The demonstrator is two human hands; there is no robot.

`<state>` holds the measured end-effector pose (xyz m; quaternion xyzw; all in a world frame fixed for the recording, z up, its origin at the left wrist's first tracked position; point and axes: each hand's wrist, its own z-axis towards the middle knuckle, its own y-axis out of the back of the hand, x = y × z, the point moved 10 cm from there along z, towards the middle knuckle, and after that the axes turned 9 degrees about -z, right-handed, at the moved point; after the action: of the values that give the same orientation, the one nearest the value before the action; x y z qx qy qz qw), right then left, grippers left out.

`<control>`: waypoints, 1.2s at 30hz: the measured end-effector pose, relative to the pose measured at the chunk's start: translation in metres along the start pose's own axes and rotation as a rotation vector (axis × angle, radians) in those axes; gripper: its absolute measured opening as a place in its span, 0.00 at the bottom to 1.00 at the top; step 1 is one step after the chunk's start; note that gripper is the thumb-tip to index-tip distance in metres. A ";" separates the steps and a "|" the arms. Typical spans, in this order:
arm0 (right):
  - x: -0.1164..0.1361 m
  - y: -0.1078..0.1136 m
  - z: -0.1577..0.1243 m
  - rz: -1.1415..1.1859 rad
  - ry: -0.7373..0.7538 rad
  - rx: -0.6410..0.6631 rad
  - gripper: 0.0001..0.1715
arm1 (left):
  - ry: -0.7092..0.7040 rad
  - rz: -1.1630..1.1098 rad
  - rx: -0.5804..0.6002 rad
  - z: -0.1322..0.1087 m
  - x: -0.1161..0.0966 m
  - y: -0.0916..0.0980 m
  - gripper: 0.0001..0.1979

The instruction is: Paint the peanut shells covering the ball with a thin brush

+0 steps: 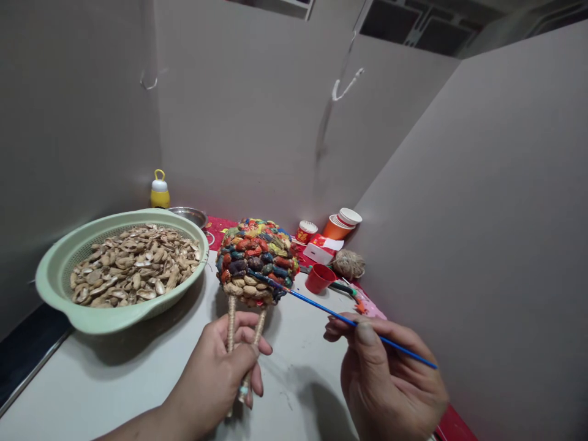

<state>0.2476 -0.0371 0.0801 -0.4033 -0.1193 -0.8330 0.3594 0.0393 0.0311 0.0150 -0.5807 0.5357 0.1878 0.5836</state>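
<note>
A round piece covered in peanut shells (261, 257) stands above the table, its upper rows painted red, blue, green and yellow and its lowest rows plain tan. Two cord-wrapped sticks (232, 321) run down from it. My left hand (229, 361) is closed around these sticks below the shells. In my right hand (390, 373), a thin blue paintbrush (321, 307) is pinched between thumb and fingers. The brush's dark tip meets the shells near the border between painted and plain rows.
A green colander (50, 288) of shells sits at left, with a metal bowl (190, 215) and yellow bottle (160, 195) behind. A red cup (320, 278), paper cups (337, 228), white box (321, 250) and twine ball (349, 264) lie right of centre. Grey walls surround the table (169, 367).
</note>
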 end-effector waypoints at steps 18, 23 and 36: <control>0.032 -0.008 -0.018 -0.045 0.415 0.215 0.18 | 0.019 0.007 -0.012 0.002 0.009 0.004 0.19; 0.042 -0.015 -0.021 -0.169 0.510 0.270 0.22 | 0.017 0.034 -0.008 0.002 0.009 0.002 0.20; 0.054 -0.009 -0.022 -0.287 0.594 0.256 0.22 | -0.001 0.018 -0.040 0.000 -0.001 0.004 0.22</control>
<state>0.2060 -0.0683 0.1078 -0.0740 -0.1684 -0.9343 0.3053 0.0356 0.0329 0.0134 -0.5872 0.5369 0.2040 0.5703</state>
